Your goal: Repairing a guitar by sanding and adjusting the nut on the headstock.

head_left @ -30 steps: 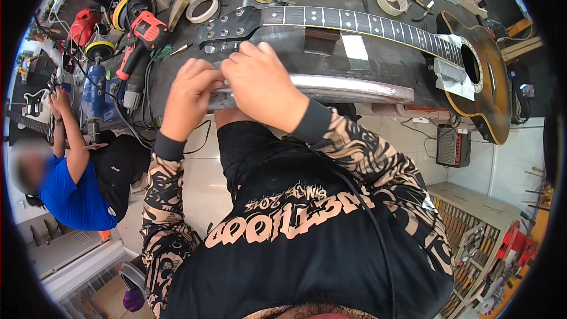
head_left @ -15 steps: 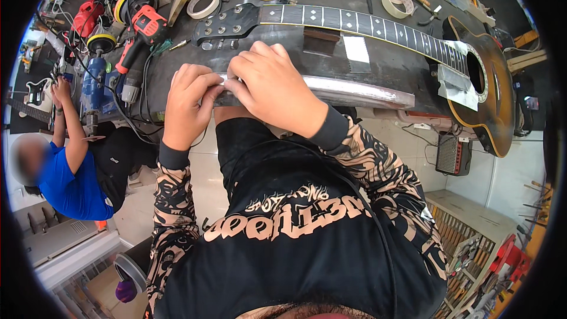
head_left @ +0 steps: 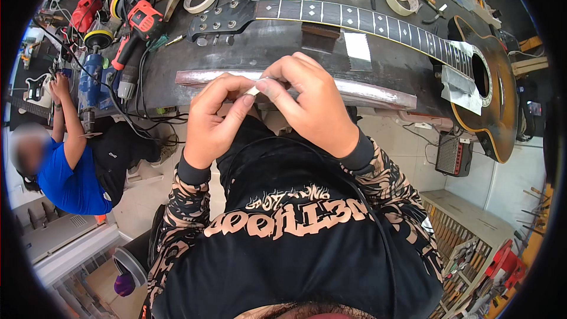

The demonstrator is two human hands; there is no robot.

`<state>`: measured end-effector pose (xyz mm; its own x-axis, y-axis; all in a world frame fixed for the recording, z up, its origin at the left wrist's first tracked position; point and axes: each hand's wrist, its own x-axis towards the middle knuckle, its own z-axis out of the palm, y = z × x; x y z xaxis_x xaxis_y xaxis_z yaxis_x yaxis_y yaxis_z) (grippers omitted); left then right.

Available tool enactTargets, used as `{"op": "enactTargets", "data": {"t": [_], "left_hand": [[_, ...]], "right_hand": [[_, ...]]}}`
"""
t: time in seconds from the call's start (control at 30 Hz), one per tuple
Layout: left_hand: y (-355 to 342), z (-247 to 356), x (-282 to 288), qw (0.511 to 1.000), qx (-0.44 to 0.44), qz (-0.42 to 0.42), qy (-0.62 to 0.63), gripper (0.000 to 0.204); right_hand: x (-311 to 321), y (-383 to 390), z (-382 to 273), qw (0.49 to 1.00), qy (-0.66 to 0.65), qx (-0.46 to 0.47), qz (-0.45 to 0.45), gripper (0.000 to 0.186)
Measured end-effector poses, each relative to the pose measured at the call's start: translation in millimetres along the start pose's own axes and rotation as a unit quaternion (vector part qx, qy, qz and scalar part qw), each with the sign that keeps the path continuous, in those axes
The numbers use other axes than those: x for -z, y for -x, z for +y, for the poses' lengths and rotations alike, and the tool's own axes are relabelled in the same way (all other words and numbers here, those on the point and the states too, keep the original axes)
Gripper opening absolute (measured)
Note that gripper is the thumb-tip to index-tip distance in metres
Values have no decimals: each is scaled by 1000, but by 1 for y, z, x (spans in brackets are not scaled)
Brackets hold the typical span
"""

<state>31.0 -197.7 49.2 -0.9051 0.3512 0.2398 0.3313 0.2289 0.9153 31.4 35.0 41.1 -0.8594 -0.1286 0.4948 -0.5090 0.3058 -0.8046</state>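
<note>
My left hand and my right hand are closed in pinches on a small white piece between their fingertips, near the bench edge. Just behind them lies a long straight bar with a pale shiny top, partly hidden by my fingers. Beyond it a dark guitar neck with diamond inlays stretches to a headstock. At the right is the sunburst guitar body, with masking paper near the soundhole.
The dark bench holds power tools, cables, tape rolls and brushes along the back and left. A co-worker in blue reaches toward a white electric guitar at the left. An amplifier stands below the bench at the right.
Both my hands have moved down toward my body and a little rightward, uncovering the bar's left end. The small white piece between my fingertips now shows more clearly.
</note>
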Motion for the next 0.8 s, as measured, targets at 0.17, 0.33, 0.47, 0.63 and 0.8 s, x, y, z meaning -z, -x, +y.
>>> {"op": "enactTargets", "data": {"t": [0.17,0.33,0.47,0.63,0.8], "left_hand": [[9,11,-8,996,51,2,77,26],[16,11,-11,993,34,17,113,34],[22,10,-9,992,27,15,122,34],[24,18,-10,992,33,27,118,36],[25,16,-8,992,47,23,114,38]], "right_hand": [[-1,5,-14,993,-84,-85,-5,17],[-1,8,-21,960,-207,-182,-38,21],[-6,12,-13,947,-250,-198,-33,17],[2,8,-13,928,-279,-239,-58,18],[-7,12,-24,906,-351,-238,-13,19]]}}
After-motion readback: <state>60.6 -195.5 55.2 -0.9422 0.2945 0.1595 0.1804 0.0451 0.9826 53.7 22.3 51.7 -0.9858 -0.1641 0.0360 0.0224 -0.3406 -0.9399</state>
